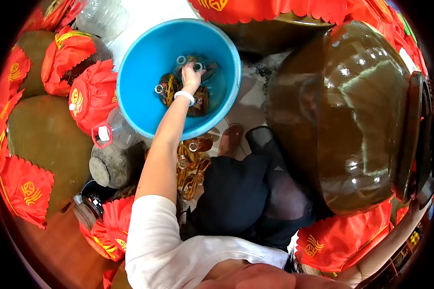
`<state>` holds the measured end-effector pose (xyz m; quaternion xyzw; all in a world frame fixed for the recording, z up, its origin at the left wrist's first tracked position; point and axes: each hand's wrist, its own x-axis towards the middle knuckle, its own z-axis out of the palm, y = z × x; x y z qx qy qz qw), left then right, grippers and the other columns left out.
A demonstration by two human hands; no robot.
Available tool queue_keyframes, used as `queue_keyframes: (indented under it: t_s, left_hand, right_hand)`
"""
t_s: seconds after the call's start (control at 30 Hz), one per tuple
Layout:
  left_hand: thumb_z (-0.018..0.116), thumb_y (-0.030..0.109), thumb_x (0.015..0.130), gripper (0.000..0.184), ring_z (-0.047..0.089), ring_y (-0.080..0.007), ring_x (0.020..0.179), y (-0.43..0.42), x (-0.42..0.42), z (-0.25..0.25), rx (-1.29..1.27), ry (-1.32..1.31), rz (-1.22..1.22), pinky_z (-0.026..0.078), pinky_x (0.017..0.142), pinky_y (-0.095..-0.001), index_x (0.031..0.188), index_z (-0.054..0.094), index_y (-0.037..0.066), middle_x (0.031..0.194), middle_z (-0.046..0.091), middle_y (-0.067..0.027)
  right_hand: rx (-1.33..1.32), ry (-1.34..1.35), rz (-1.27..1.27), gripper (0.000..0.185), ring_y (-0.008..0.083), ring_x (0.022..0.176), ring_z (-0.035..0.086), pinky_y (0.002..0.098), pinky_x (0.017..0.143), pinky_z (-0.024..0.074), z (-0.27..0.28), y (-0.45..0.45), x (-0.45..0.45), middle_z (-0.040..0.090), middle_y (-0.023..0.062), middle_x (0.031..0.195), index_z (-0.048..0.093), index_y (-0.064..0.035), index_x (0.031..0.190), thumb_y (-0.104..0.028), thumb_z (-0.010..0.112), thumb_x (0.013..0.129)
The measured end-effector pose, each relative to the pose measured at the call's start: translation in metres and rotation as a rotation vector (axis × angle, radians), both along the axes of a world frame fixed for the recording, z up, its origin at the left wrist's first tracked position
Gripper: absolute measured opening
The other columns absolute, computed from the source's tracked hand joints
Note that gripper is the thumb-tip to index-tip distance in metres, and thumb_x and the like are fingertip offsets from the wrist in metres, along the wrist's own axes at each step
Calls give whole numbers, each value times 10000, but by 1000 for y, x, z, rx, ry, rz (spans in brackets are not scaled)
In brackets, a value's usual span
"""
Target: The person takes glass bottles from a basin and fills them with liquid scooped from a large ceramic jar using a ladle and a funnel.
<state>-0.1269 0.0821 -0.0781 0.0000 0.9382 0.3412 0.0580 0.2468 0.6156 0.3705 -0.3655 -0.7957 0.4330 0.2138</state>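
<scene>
Left hand (191, 79): arm stretched into blue basin (142, 72), grasping bottle (198, 67) | right arm (393, 246): out sideways, cannot tell grip

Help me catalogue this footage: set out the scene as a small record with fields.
Left hand: down in the blue basin, at clear glass bottles; exact grip unclear
Left wrist: white band
Also in basin: bottles with amber contents
Floor beside basin: more amber-filled bottles
Right arm: extends to the mouth of the large brown jar; its hand is hard to make out
Surroundings: other jars, red cloths with yellow markings
</scene>
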Motion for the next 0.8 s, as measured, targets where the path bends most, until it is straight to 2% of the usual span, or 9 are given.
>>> queue_keyframes:
  t_s: [0.13, 0.23, 0.27, 0.3, 0.4, 0.43, 0.5, 0.67, 0.8]
  left_hand:
    - [732, 167, 712, 427, 526, -358, 1078, -6, 5, 0, -15, 62, -48, 414, 927, -420, 1081, 612, -11, 1115, 594, -210]
    - [732, 162, 710, 389, 595, -341, 977, -5, 1, 3, 87, 94, -50, 458, 867, -403, 1046, 627, -4, 1017, 638, -196]
    - [725, 144, 713, 350, 631, -322, 904, 1, 5, 23, 239, 53, 27, 483, 811, -381, 1020, 633, 4, 947, 658, -184]
    - [717, 129, 721, 328, 647, -280, 859, 0, 5, 36, 200, 113, 27, 489, 782, -345, 1013, 633, 8, 913, 665, -169]
    - [727, 164, 747, 325, 619, -191, 837, -21, 0, 43, 575, 115, 92, 479, 775, -310, 999, 621, -12, 908, 668, -124]
    - [725, 171, 764, 325, 603, -171, 844, -33, -4, 44, 579, 173, 60, 478, 758, -304, 1005, 615, -17, 931, 656, -109]
    - [722, 161, 773, 314, 585, -152, 835, -33, 15, 116, 596, 188, 63, 472, 748, -280, 1012, 612, -10, 917, 633, -84]
    - [628, 158, 865, 189, 552, -89, 792, -47, 41, 241, 876, 209, 42, 454, 702, -248, 981, 577, 17, 886, 614, -20]
    - [582, 184, 896, 212, 596, -138, 799, -47, 80, 327, 953, 148, -33, 479, 735, -278, 989, 568, -5, 962, 636, -84]
  right_hand:
    - [5, 24, -4, 329, 51, 532, 468, 185, 441, 319, 0, -5, 2, 585, 8, 752, 549, -72, 1157, -268, 467, 905]
    - [13, 26, -4, 342, 48, 539, 473, 183, 444, 327, 2, -8, 1, 585, 6, 758, 543, -70, 1181, -259, 472, 905]
    - [15, 25, -2, 346, 47, 541, 474, 182, 445, 330, 1, -10, -2, 585, 6, 760, 542, -70, 1188, -257, 474, 905]
    - [11, 23, 2, 351, 46, 544, 476, 181, 446, 332, -1, -12, -7, 585, 5, 761, 540, -69, 1196, -254, 476, 905]
    - [-3, 15, 10, 366, 43, 551, 481, 179, 449, 340, -3, -20, -23, 584, 4, 767, 535, -67, 1219, -245, 481, 904]
    - [-36, -24, 11, 360, 38, 508, 474, 176, 413, 327, -2, -23, -30, 574, -14, 715, 549, -70, 1177, -291, 485, 899]
    - [-90, -56, -20, 330, 49, 448, 456, 187, 366, 309, 2, -44, -50, 541, -20, 626, 589, -75, 1034, -344, 509, 862]
    - [-92, -52, 77, 259, 75, 371, 434, 203, 348, 300, 4, -62, -66, 532, 4, 555, 598, -71, 843, -317, 527, 804]
    - [-181, -39, 137, 229, 87, 379, 453, 201, 344, 325, 11, -73, -73, 559, 28, 566, 584, -80, 761, -300, 527, 795]
